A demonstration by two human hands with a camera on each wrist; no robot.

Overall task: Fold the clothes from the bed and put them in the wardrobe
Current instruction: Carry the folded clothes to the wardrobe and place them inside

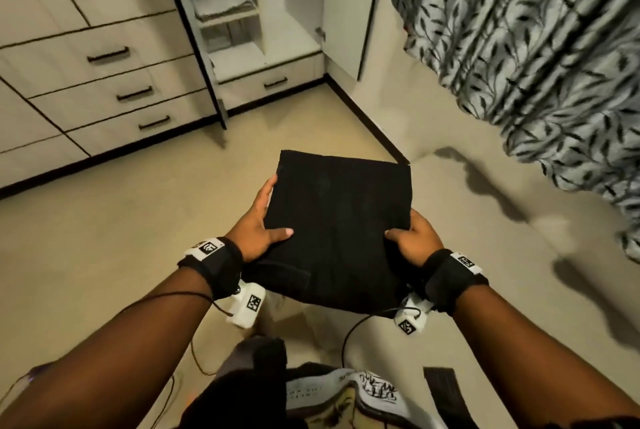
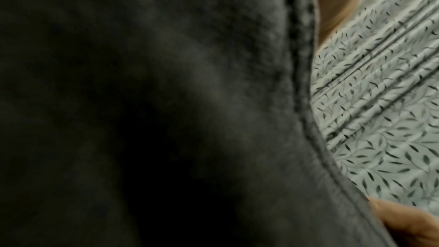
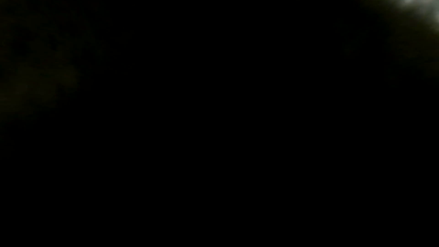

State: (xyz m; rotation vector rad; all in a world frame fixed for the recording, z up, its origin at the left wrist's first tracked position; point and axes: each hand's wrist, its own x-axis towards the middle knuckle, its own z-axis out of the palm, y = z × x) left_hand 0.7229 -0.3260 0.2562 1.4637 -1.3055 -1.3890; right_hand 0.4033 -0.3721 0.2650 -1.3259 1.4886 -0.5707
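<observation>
At far left stands a bank of cream laminate drawers with dark bar handles point(image 1: 108, 54). Next to it, the cream wardrobe with both doors swung open point(image 1: 266, 30) shows shelves, and one shelf holds a folded pale grey cloth point(image 1: 221, 3); the items below it are too blurred to name. In the centre, over the beige tiled floor point(image 1: 104, 238), a person carries a black garment folded into a flat rectangle point(image 1: 337, 221). The left hand point(image 1: 258, 224) grasps its left edge, thumb on top, fingers along the side and beneath. The right hand point(image 1: 414, 238) grasps the right edge, thumb on top, fingers hidden below. At right hangs a pale grey curtain printed with dark leaves point(image 1: 536, 65). The left wrist view is filled by the garment's stitched edge; the right wrist view is almost black. Judging from this, the garment is folded and is on its way to the wardrobe, not yet shelved. The bed is out of view, so what remains there cannot be told.
</observation>
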